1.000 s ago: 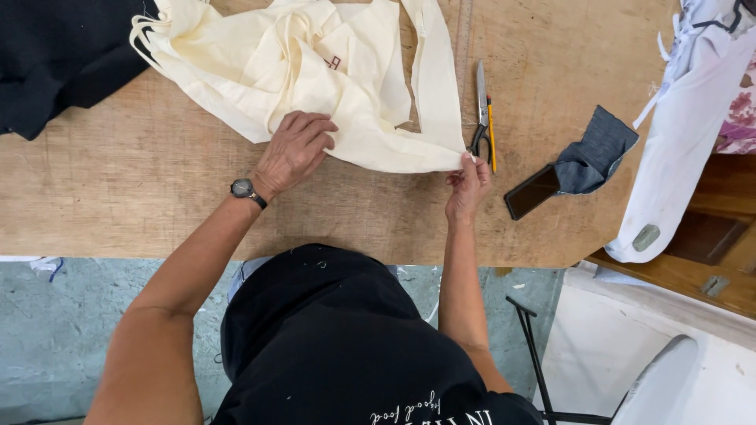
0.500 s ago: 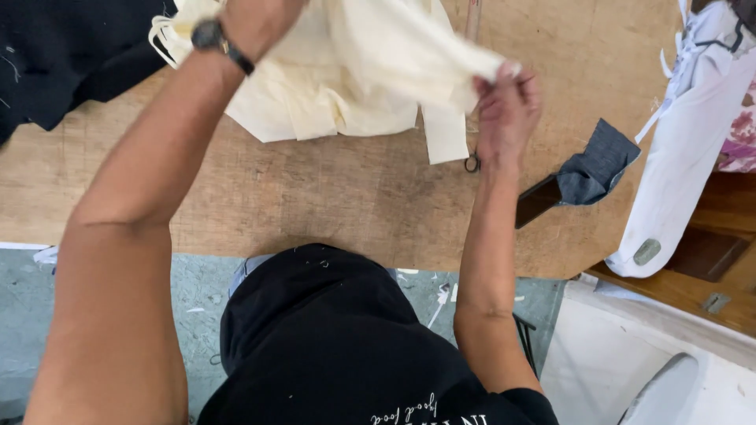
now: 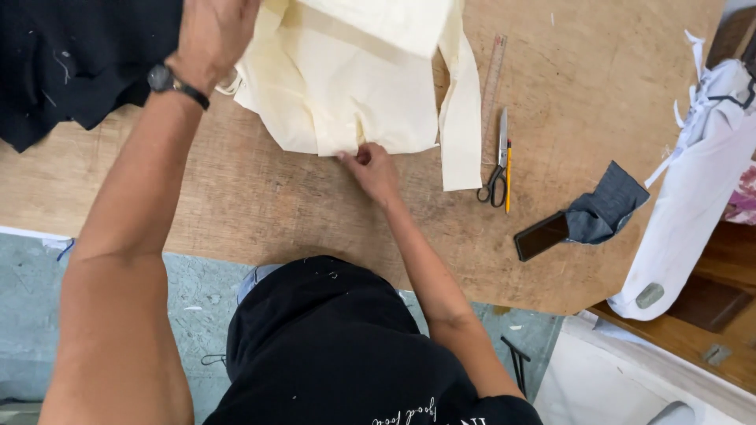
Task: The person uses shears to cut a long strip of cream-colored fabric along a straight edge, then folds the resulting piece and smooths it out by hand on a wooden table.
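Head view: a worn brown wooden table over a grey-green floor. The right hand pinches the lower edge of the cream fabric lying on it. The left hand grips the fabric's upper part. Scissors, a pencil, a ruler and a phone lie to the right; black cloth lies left.

Wooden worktable, brown and scuffed, corner cut off at lower right. On it: cream fabric at top centre; black cloth at upper left; clear ruler, scissors and yellow pencil side by side; dark phone partly under grey denim scrap.
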